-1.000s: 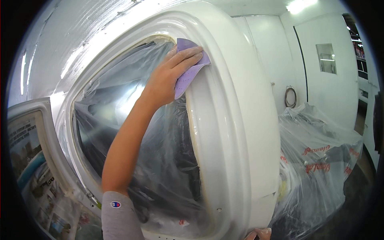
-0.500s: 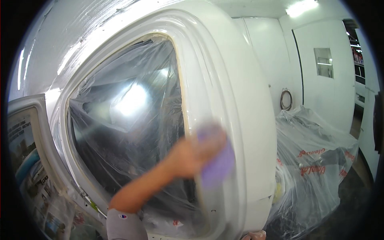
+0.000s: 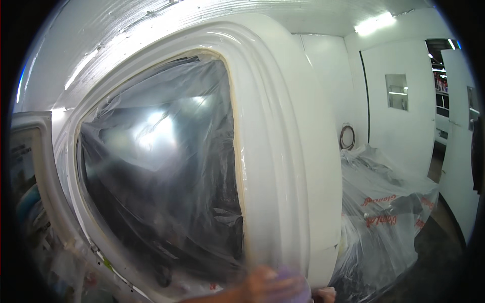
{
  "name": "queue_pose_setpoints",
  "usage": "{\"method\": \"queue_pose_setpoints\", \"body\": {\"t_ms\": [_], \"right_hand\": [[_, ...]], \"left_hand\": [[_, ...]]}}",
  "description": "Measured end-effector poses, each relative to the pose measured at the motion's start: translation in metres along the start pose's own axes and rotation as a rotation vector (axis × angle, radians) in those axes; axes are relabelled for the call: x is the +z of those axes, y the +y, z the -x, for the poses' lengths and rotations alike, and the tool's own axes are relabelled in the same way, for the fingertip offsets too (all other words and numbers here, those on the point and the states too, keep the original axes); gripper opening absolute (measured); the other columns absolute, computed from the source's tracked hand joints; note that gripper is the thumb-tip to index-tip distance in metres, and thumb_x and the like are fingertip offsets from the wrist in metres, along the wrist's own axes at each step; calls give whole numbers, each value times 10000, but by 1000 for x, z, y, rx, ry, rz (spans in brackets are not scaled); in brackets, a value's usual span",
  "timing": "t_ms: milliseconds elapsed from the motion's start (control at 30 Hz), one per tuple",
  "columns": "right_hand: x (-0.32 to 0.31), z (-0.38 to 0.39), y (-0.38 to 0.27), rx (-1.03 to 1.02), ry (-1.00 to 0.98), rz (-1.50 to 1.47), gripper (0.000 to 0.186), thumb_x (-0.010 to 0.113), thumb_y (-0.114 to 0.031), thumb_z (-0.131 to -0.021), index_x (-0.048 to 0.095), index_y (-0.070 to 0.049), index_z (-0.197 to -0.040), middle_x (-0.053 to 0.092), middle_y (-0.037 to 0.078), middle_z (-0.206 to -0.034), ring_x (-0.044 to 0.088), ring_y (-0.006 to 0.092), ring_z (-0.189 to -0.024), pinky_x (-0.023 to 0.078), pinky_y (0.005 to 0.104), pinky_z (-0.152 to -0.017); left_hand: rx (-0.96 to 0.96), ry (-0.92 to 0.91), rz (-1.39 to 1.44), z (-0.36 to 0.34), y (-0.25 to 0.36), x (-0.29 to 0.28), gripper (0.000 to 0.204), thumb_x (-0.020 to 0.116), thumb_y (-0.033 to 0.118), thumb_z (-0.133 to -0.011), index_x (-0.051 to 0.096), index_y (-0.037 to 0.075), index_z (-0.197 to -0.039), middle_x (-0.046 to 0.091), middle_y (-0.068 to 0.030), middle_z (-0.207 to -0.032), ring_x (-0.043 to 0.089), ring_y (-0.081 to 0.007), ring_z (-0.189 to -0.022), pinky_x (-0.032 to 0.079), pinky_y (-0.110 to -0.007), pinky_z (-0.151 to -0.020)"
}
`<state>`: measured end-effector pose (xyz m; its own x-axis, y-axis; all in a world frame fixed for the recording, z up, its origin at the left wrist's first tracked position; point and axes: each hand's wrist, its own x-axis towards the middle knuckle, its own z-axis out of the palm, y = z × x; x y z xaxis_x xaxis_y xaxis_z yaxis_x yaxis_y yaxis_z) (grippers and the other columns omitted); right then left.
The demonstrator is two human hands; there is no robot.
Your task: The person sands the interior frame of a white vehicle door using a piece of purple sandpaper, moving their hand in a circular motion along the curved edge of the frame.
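Note:
My left hand (image 3: 265, 287), blurred, presses a purple wiping cloth (image 3: 293, 285) against the lower part of the white door-opening frame (image 3: 275, 177) of a vehicle cab. Its fingers are closed over the cloth, and the forearm enters along the bottom edge. Just right of the cloth, my right hand (image 3: 324, 294) shows only in part beside the cab's outer panel; its fingers look curled, but what they hold is hidden. Clear plastic sheeting (image 3: 166, 192) covers the opening, edged by pale masking tape (image 3: 236, 136).
An open door masked with printed paper (image 3: 30, 197) stands at the left. Clear plastic with red print drapes a bulky shape (image 3: 384, 212) at the right. Behind it are a coiled hose (image 3: 347, 137) on the wall and a white booth door (image 3: 399, 121) with a small window.
My left hand has slid down the frame with the purple cloth, from mid-height to the bottom of the picture. The view has shifted slightly. My right hand stays near the lower edge.

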<state>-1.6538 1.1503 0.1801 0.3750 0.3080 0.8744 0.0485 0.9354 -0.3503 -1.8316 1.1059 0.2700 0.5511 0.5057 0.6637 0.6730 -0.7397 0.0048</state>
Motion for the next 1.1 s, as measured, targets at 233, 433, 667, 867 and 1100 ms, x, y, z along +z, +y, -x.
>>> {"method": "queue_pose_setpoints", "body": {"t_ms": [233,433,667,867,1100], "right_hand": [[-13,-67,-43,99,-372,-209,339,657,-299,-942,550,-10,-1084,669,131,-911,618,219,-767,531,359,-720],[-28,-27,-26,785,-126,-297,280,637,-36,-928,502,-18,-1173,627,103,-1080,615,196,-985,510,343,-890],[-62,5,-12,618,-332,172,587,669,-8,-872,401,37,-1392,565,174,-1260,543,265,-1173,439,399,-1013],[-73,-48,-24,647,-307,-276,779,685,-93,-737,403,91,-1439,471,204,-1421,459,306,-1321,357,430,-1115],[-50,-102,-41,525,-509,9,842,715,-169,-757,351,66,-1479,459,214,-1440,437,281,-1348,348,426,-1121]], "left_hand": [[-301,-692,83,-53,30,-38,390,636,289,-811,680,74,-1135,652,-171,-1235,662,-330,-985,532,-491,-783],[-54,240,-719,-161,-40,-149,581,539,399,-971,497,15,-1404,389,-187,-1533,365,-372,-1417,278,-531,-1161],[-49,401,-839,-210,-102,-165,570,525,277,-978,424,-64,-1424,319,-197,-1568,282,-378,-1461,235,-506,-1193],[-48,116,-577,-101,-57,-65,665,696,323,-810,542,-57,-1333,398,-228,-1527,403,-388,-1400,291,-540,-1154],[30,423,-29,5,-6,30,422,657,269,-813,661,45,-1170,596,-200,-1323,600,-395,-1172,479,-567,-970]]}}
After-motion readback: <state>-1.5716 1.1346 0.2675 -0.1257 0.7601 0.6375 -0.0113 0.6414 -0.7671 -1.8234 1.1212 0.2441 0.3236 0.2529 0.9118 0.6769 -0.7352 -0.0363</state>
